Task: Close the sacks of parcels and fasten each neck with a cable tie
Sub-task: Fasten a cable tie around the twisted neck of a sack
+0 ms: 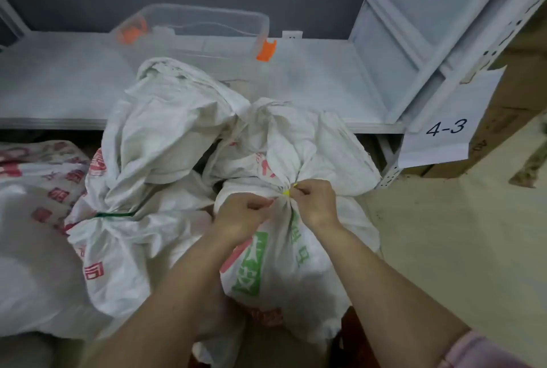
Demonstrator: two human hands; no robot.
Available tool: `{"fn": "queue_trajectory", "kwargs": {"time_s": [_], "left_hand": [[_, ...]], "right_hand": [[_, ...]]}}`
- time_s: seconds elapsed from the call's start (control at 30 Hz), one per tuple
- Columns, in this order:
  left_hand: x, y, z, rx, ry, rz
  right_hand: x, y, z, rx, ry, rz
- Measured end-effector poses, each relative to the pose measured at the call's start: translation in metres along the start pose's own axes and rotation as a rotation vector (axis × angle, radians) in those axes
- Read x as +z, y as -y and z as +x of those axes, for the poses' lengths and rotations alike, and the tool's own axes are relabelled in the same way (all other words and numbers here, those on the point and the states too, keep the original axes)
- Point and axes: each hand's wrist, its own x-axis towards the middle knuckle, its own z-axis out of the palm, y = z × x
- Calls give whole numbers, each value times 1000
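Yellow cable tie circles the gathered neck of a white woven sack, which stands low in the middle of the view, printed with green blocks and red marks. Above the tie the sack's mouth fans out in creased folds. The left hand has its fingers curled, pinching the bunched cloth just left of the tie. The right hand pinches at the tie from the right, fingertips touching the yellow plastic.

Just left of this sack leans a second white sack with red print, its neck cinched by a dark green cable tie; its loose top flops toward the first sack. Further left lies more white sacking with red characters.

Behind them runs a pale metal shelf carrying a clear plastic tub with orange clips. On the right, a shelf upright bears a paper label reading 4-3, with brown cardboard boxes beyond it.
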Motion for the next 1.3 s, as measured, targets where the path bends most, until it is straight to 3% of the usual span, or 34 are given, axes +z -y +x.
{"fn": "queue_trajectory", "kwargs": {"time_s": [0.3, 0.43, 0.7, 0.83, 1.03, 1.3], "left_hand": [[16, 2, 26, 79, -102, 234], [16, 6, 28, 79, -165, 205], [27, 0, 18, 202, -194, 260], [35, -4, 14, 229, -259, 342], [42, -1, 22, 133, -263, 390], [41, 3, 33, -25, -222, 159]], "right_hand": [[8, -10, 22, -36, -72, 93], [2, -2, 18, -89, -19, 168], [-25, 23, -11, -387, 127, -275], [-25, 27, -18, -452, 155, -355], [-27, 24, -17, -249, 144, -154], [-16, 2, -18, -14, 75, -300]]}}
